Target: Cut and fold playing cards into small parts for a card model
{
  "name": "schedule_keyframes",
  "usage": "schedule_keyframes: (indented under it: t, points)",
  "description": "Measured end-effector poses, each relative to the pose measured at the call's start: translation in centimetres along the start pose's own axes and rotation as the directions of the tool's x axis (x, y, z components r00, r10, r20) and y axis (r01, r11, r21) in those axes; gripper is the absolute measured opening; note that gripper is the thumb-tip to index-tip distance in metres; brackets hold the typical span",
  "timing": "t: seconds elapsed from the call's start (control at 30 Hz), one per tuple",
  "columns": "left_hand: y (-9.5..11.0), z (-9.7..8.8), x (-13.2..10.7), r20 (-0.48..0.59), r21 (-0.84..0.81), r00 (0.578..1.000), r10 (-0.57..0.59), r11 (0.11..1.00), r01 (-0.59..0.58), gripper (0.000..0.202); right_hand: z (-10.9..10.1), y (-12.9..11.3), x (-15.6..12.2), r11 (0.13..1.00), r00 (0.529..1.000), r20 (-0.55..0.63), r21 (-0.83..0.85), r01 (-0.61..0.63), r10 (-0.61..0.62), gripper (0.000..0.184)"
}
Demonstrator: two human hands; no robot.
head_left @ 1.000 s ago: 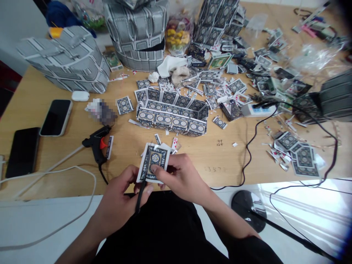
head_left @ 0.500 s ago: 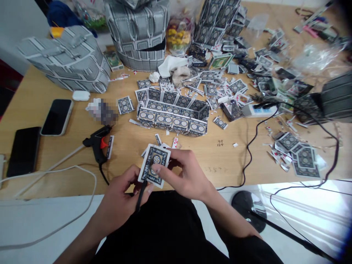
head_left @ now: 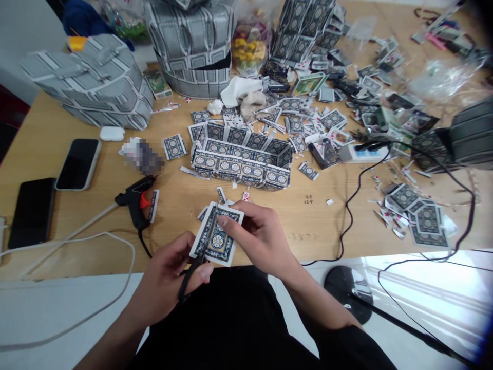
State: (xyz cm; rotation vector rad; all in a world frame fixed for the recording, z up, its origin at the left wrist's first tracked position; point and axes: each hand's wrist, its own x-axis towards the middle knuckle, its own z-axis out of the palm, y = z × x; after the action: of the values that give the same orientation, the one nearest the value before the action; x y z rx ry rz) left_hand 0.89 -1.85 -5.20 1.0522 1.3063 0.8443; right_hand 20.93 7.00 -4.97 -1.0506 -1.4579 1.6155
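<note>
In front of my body, my right hand (head_left: 265, 236) pinches a playing card (head_left: 223, 239), thumb on its patterned blue back. A lengthwise slit runs near the card's left side, splitting off a narrow strip. My left hand (head_left: 169, 277) is closed around black-handled scissors (head_left: 187, 282), whose blades meet the card's lower edge; part of them is hidden by fingers and card. Just beyond the hands stands an open rectangular box built of playing cards (head_left: 242, 167). Small card scraps (head_left: 221, 195) lie between the box and my hands.
A black glue gun (head_left: 134, 203) with cables lies left, near two phones (head_left: 79, 164). Woven grey card bags (head_left: 96, 85) stand at the back. Loose cards (head_left: 333, 119) and scraps cover the right rear, near a power strip (head_left: 364, 153) with a black cord.
The scissors have shifted slightly down and left, toward my body. On the card, the slit shows more plainly, and my right hand has moved a little right with it.
</note>
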Motion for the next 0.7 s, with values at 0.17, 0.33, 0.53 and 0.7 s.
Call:
schedule_keyframes:
  t: [0.17, 0.33, 0.53, 0.7]
  points:
    - [-0.1, 0.41, -0.13, -0.054, 0.04, 0.998, 0.01, 0.999, -0.008, 0.021, -0.13, 0.02, -0.11, 1.0, 1.0, 0.001, -0.001, 0.001, -0.001, 0.022]
    - [-0.35, 0.43, -0.35, -0.073, 0.102, 0.997, -0.003, 0.995, 0.011, 0.017, -0.09, 0.03, -0.22, 0.999, 1.0, 0.023, -0.04, 0.006, -0.005, 0.022]
    - [-0.47, 0.34, -0.33, -0.063, 0.127, 0.998, 0.006, 0.992, 0.002, 0.016, -0.09, 0.05, -0.24, 0.998, 1.0, 0.021, -0.058, 0.012, -0.011, 0.024]
    - [-0.43, 0.58, -0.3, -0.083, 0.112, 0.996, 0.019, 0.994, -0.01, 0.017, -0.11, -0.02, -0.18, 0.999, 1.0, 0.031, -0.04, 0.005, -0.004, 0.022]
